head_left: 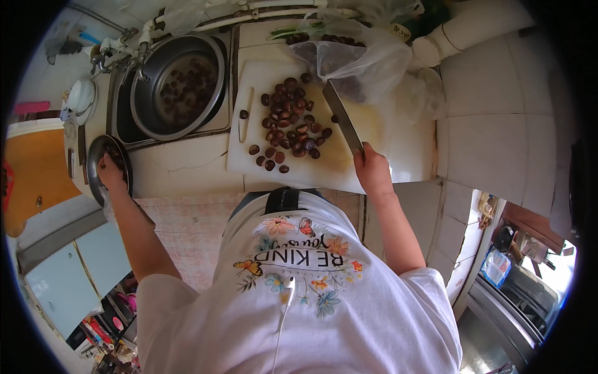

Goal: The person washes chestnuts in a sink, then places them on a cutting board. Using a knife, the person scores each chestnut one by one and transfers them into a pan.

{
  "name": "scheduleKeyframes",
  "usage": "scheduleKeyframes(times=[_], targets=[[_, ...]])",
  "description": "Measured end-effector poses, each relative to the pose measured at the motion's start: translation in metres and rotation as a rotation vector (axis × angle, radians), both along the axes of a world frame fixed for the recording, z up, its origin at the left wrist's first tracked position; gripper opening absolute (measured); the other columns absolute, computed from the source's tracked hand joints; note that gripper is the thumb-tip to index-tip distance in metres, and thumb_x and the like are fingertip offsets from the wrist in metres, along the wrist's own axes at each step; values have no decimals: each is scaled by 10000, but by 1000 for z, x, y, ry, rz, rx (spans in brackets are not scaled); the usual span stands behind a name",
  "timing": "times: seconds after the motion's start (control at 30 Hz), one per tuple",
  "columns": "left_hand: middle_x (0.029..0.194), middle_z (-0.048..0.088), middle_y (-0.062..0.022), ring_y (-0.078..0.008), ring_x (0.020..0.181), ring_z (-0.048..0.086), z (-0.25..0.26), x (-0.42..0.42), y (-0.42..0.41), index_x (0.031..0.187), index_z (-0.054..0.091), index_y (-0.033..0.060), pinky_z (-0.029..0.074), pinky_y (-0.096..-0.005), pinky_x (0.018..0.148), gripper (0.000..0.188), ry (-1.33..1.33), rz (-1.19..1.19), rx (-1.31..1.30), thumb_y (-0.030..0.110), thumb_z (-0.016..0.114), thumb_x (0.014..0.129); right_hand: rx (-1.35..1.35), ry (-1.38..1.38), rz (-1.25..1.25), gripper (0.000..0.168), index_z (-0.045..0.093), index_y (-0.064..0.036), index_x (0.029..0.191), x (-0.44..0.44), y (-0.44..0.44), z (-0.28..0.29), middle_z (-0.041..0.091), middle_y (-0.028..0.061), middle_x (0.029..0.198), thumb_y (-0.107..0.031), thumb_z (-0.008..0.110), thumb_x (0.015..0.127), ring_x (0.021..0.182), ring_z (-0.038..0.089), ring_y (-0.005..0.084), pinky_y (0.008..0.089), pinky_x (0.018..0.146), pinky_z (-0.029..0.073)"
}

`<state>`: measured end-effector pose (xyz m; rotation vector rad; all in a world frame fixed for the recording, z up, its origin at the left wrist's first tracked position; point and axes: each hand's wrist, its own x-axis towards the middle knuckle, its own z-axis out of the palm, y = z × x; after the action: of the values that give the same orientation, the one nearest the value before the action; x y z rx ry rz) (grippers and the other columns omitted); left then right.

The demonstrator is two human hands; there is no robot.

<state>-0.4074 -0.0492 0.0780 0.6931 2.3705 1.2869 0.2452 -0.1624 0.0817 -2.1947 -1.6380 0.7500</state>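
My right hand (373, 170) grips the handle of a broad kitchen knife (343, 114), whose blade slants up and away over a white plastic cutting board (327, 166). Left of the blade, a heap of brown chestnuts (292, 105) spreads across the board, and one more chestnut (335, 118) sits at the blade's edge. Far to the left, my left hand (113, 174) reaches into a dark metal bowl (94, 180) at the counter's edge. Some chestnuts (115, 156) show inside that bowl. My left fingertips are partly hidden, so whether they hold a chestnut is unclear.
A large steel basin (145, 110) with chestnuts in water stands in the sink (122, 93), below faucets (141, 70). Behind the board lie a clear plastic bag (373, 70) with more chestnuts and some green onions (296, 31). White bowls (81, 96) stand at the left.
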Motion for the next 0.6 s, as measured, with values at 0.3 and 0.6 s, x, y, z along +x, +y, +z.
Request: scheduleKeyframes(times=[0.3, 0.6], targets=[[1045, 670, -122, -243, 891, 642, -24, 1, -3, 1180, 583, 21, 502, -324, 784, 403, 489, -206, 169, 286, 636, 881, 4, 524, -195, 170, 533, -6, 882, 12, -17, 40, 510, 60, 580, -162, 562, 942, 454, 460, 122, 304, 428, 380], [1014, 629, -69, -113, 875, 572, 40, 436, -10, 1228, 499, 7, 469, -266, 787, 393, -818, -1426, 47, 275, 574, 951, -150, 975, -210, 167, 502, -61, 873, 5, -17, 74, 483, -2, 606, -191, 566, 956, 435, 433, 76, 245, 393, 363]])
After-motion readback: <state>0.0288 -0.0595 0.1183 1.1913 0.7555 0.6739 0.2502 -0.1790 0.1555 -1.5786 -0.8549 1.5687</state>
